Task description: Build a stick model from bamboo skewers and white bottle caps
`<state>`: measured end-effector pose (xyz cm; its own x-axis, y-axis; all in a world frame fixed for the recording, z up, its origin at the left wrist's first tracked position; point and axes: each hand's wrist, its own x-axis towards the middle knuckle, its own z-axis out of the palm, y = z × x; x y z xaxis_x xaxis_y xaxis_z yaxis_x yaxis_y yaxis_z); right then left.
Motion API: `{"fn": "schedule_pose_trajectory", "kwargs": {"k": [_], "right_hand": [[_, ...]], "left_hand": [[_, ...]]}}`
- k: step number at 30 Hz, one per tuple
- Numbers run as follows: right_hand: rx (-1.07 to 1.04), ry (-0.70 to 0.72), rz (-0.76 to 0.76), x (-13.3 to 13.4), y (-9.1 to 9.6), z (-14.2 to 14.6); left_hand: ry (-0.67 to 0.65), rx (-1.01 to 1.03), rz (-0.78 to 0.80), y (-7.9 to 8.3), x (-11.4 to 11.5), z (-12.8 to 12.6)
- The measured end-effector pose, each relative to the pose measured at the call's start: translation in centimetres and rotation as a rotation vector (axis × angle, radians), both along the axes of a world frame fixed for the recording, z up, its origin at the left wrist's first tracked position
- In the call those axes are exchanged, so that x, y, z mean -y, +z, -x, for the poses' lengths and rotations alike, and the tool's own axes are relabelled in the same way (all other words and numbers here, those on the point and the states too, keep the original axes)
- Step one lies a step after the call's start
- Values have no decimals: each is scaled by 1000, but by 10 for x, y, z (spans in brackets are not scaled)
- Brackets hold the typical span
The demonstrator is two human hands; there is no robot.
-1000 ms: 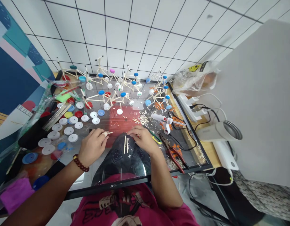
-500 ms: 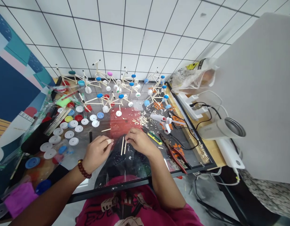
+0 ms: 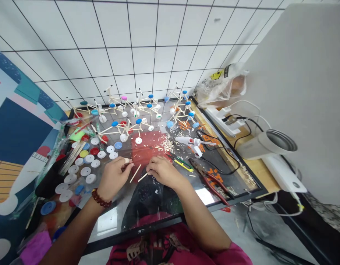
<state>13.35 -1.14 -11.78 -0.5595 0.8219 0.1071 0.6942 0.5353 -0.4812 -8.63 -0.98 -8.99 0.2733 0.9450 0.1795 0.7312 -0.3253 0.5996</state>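
Observation:
Both my hands rest on a glass tabletop [image 3: 114,217]. My left hand [image 3: 112,177], with a bead bracelet at the wrist and a bandaged fingertip, is curled, its fingertips pinched near the upper end of a thin wooden stick [image 3: 135,173]. My right hand [image 3: 162,171] is curled too, its fingertips pressing on the end of a second wooden stick [image 3: 142,177]. The two sticks lie slanted between my hands.
Stick-and-cap models [image 3: 131,110] stand at the back by the tiled wall. Loose bottle caps [image 3: 85,162] lie at the left. A white glue gun [image 3: 190,141], red pliers [image 3: 212,180], a yellow-green cutter [image 3: 181,163], a power strip [image 3: 225,121] and a grey cup [image 3: 266,143] are at the right.
The two sticks stood side by side and upright between my hands; now they lie slanted and spread apart. The camera view has tilted and shifted slightly.

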Motion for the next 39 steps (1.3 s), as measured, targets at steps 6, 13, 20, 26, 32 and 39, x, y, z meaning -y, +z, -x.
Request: {"fn": "schedule_pose_trajectory", "kwargs": {"k": [6,13,20,26,32,39], "right_hand": [[-64,-28,10,1,1,5],[-367,-130,161,-2,-3,1],[-568,-189,376,0,-2,7],[-635,-105,377,3,-2,10],[-687,-109,284,3,3,11],[-931,-189,466,3,-3,14]], "left_hand": [[-147,-291,171,-7,4,-6],[-113,-260,87,-18,9,-1],[-55,-320,125,-15,12,0],[-7,401,615,-13,10,0],[20,729,949,-8,14,-11],[83,824,1061,-7,15,-13]]}}
